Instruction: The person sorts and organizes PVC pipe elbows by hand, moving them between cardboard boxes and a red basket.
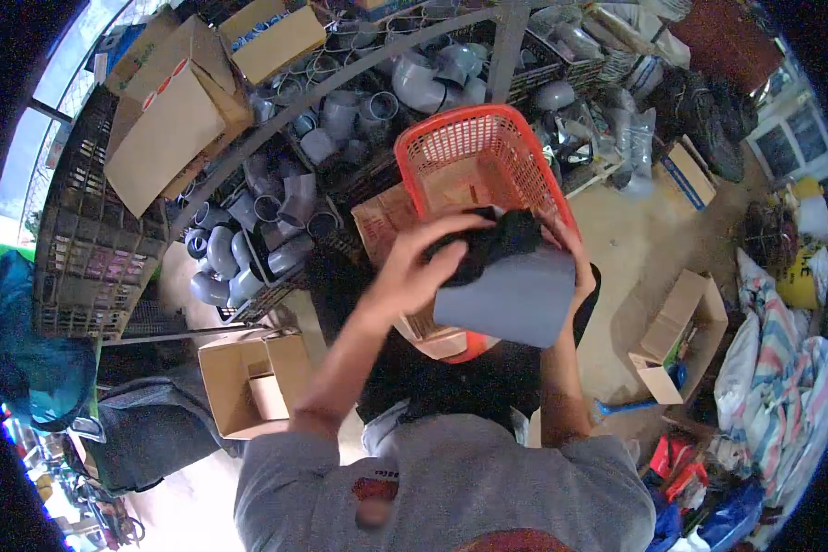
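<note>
A grey plastic pipe fitting (pixel 511 299) is held in front of me above a red plastic basket (pixel 451 147). My right hand (pixel 575 258) grips the fitting's right side. My left hand (pixel 419 262) presses a black cloth (pixel 497 241) against the fitting's top. The basket sits on my lap and holds a piece of brown cardboard.
Dark crates full of grey pipe elbows (pixel 248 248) fill the racks ahead. Cardboard boxes (pixel 170 110) sit on top at the left. An open box (pixel 248 382) stands on the floor at my left, another open box (pixel 681 336) at my right, beside striped cloth (pixel 782 359).
</note>
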The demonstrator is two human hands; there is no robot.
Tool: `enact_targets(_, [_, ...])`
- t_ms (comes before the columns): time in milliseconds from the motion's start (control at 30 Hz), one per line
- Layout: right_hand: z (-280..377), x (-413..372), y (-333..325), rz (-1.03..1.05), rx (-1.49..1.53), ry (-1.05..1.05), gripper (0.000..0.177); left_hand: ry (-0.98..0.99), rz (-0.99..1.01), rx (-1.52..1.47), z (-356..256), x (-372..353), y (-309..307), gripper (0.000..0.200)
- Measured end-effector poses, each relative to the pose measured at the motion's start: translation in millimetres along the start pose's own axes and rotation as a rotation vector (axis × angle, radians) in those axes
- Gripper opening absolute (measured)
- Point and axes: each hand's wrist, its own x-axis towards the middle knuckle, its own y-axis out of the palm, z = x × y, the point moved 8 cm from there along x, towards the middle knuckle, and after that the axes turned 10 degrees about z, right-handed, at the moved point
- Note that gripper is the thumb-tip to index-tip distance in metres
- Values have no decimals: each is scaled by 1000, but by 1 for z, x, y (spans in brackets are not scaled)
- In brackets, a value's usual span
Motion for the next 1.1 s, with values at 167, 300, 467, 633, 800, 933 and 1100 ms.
enact_targets(167, [-34, -18, 15, -45, 204, 356, 42, 224, -181, 629, -47, -25, 23, 37])
enact_targets(300, [-48, -33, 21, 2, 25, 356, 32, 305, -126, 1009, -70, -16, 48, 44])
enact_targets(467, [-75, -63, 41, -174, 572, 419, 35, 426, -43, 1080, -74, -9, 73, 50])
enact_targets(633, [-51, -46, 62, -277, 910, 726, 40, 471, -110, 897, -6, -11, 42, 46])
enact_targets(800, [-45, -67, 66, -163, 934, 729, 51, 12, -680, -836, 70, -8, 13, 63])
enact_targets(933, [-51, -87, 42, -189, 133, 580, 34, -160, -473, -1264, 85, -11, 45, 66])
enact_targets(1100, [-78, -86, 28, -132, -14, 592, 35, -174, -503, -921, 68, -37, 70, 64])
